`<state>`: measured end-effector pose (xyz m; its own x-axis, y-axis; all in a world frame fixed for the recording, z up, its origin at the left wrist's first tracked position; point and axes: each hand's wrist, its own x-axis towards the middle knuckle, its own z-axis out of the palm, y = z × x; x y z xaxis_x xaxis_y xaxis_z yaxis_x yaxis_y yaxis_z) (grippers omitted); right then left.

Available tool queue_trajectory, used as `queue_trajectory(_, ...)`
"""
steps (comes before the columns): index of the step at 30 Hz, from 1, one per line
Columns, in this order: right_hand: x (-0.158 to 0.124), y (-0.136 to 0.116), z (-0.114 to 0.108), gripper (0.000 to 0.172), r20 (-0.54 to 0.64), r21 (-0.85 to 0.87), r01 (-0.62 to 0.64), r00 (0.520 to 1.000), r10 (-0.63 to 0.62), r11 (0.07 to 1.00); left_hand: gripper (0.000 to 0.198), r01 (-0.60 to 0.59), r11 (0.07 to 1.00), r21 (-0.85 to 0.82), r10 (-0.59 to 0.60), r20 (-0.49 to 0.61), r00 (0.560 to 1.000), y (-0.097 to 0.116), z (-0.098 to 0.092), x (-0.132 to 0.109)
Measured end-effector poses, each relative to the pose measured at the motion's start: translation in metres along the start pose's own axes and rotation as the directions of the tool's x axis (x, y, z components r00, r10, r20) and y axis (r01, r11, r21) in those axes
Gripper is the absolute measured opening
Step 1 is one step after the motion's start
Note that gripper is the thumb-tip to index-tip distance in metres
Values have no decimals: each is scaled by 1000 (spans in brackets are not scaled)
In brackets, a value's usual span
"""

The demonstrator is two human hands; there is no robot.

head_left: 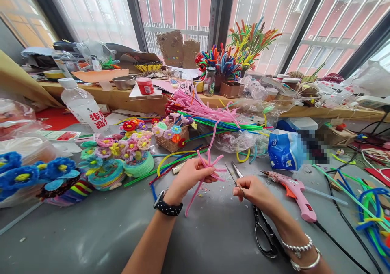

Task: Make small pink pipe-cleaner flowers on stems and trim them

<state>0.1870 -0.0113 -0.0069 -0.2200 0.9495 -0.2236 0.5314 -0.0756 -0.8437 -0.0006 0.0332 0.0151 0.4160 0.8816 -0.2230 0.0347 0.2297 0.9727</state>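
Observation:
Near the middle, my left hand (pixel 195 173) pinches several pink pipe cleaners (pixel 209 160). They cross at the fingertips and fan out like a star, with one long stem reaching down and another rising toward the back. To the right, my right hand (pixel 251 189) is closed around the middle of the scissors (pixel 265 239). The slim blades stick out past its fingers toward the back, slightly apart, and the black handles show below the wrist. Part of the scissors is hidden by the hand. A pink hot glue gun (pixel 294 190) lies just right of that hand.
A pink pipe cleaner bundle (pixel 204 105) lies behind the hands. Pipe-cleaner flower pots (pixel 138 165) and a plastic bottle (pixel 83 105) stand left. At right are a blue tissue pack (pixel 283 150), a black cord (pixel 341 245) and loose pipe cleaners (pixel 373 209). A cluttered window ledge (pixel 122 97) runs behind.

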Motion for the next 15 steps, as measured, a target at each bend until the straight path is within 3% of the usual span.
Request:
queue_trajectory(4, -2, 3, -7, 50, -82, -55, 6, 997, -11, 998, 19, -17, 1000, -24, 16, -31, 999, 2, -1, -1)
queue_trajectory(8, -6, 6, -17, 44, -219, -153, -39, 976, 5, 988, 20, -130, 987, -96, 112, -173, 979, 4, -6, 0)
queue_trajectory(12, -8, 4, -11, 36, -104, -281, -75, 993, 48, 957, 25, -197, 962, -189, 136, -292, 947, 5, -10, 1)
queue_trajectory(15, -7, 3, 0, 26, -8, -330, -45, 999, 44, 943, 26, -181, 936, -301, 95, -279, 956, 6, -11, 1)
